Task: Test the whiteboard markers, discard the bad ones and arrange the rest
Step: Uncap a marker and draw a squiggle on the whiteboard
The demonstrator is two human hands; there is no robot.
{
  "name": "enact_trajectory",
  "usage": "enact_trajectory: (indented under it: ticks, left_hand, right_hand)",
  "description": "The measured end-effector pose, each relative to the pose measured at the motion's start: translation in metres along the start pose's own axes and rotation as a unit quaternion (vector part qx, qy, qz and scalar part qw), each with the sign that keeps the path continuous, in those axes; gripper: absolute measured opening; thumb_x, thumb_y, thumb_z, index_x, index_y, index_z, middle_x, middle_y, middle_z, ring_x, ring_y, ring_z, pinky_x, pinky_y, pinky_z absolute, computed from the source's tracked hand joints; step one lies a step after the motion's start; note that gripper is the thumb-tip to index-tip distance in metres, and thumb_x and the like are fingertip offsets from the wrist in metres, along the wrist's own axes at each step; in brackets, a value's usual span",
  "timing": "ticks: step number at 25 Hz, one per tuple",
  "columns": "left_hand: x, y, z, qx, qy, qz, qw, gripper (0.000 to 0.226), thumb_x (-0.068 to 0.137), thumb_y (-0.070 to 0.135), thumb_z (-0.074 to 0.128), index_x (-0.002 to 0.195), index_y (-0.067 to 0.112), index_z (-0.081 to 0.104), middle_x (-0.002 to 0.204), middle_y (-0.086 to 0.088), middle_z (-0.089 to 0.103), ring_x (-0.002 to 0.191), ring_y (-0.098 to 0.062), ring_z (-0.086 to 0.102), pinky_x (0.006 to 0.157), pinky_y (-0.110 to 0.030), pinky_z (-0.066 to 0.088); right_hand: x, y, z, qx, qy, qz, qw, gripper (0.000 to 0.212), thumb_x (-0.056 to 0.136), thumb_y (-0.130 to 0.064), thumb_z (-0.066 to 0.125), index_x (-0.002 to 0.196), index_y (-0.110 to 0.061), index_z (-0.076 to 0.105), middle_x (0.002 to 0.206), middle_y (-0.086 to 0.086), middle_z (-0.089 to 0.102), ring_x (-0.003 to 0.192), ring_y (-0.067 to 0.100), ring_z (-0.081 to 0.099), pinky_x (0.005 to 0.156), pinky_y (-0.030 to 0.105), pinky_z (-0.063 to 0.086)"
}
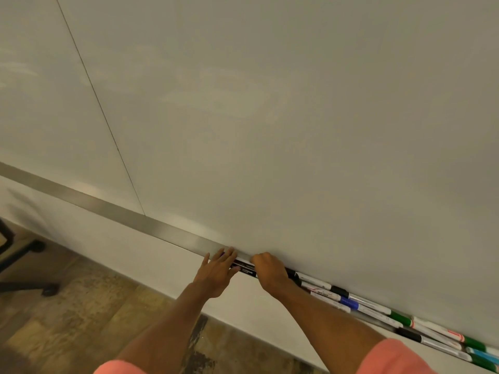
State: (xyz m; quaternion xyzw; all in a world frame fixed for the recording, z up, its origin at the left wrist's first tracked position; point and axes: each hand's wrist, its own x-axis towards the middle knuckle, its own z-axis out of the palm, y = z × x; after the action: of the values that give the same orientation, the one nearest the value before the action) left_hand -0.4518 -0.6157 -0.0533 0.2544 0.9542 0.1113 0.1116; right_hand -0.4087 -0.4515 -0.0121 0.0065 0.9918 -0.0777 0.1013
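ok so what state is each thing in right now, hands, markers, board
large white whiteboard: no writing, faint smudges
long silver metal tray: mounted along its bottom edge, holding markers
two black whiteboard markers: lying side by side in it
left hand: fingers straight, touching their ends
right hand: fingers curled over them
white markers with black, blue, green caps: capped, lying in tray

print on markers (316, 282), blurred, unreadable

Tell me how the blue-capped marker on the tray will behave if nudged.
Round barrel: the blue-capped marker would probably roll, though neighbouring markers and the tray lip likely stop it. Looks stiff, light plastic.
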Motion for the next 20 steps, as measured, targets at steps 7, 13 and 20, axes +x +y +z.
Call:
enact_trajectory:
  ticks: [7,13,20]
  left_hand:
    - [-0.004,0.029,-0.005,0.024,0.011,-0.005,1.0,0.133,0.044,0.076,-0.044,0.15,0.021,0.014,0.158,0.005,0.01,0.146,-0.017,0.005,0.118,-0.042,0.003]
    - [-0.015,0.099,0.005,0.021,0.027,-0.001,0.999,0.132,0.046,0.075,-0.044,0.149,0.02,0.017,0.157,0.004,0.016,0.146,-0.016,0.009,0.118,-0.043,0.004]
    - [-0.04,0.22,0.033,0.022,0.031,0.013,0.999,0.131,0.046,0.075,-0.044,0.15,0.021,0.014,0.157,0.006,0.012,0.146,-0.013,0.006,0.118,-0.04,-0.001]
  right_hand:
    - [-0.023,0.024,0.001,0.02,0.103,-0.023,0.994,0.031,0.101,-0.026,0.037,0.123,-0.015,0.055,0.115,0.006,0.063,0.107,0.025,0.057,0.08,0.034,0.047]
    - [-0.078,0.08,0.01,0.004,0.122,-0.053,0.991,0.045,0.101,-0.031,0.036,0.145,-0.021,0.033,0.138,0.005,0.051,0.123,0.024,0.05,0.099,0.037,0.042]
    - [-0.171,0.17,0.015,-0.013,0.102,0.022,0.994,0.064,0.1,-0.047,0.002,0.124,-0.033,0.059,0.119,-0.001,0.066,0.106,0.017,0.065,0.088,0.038,0.054]
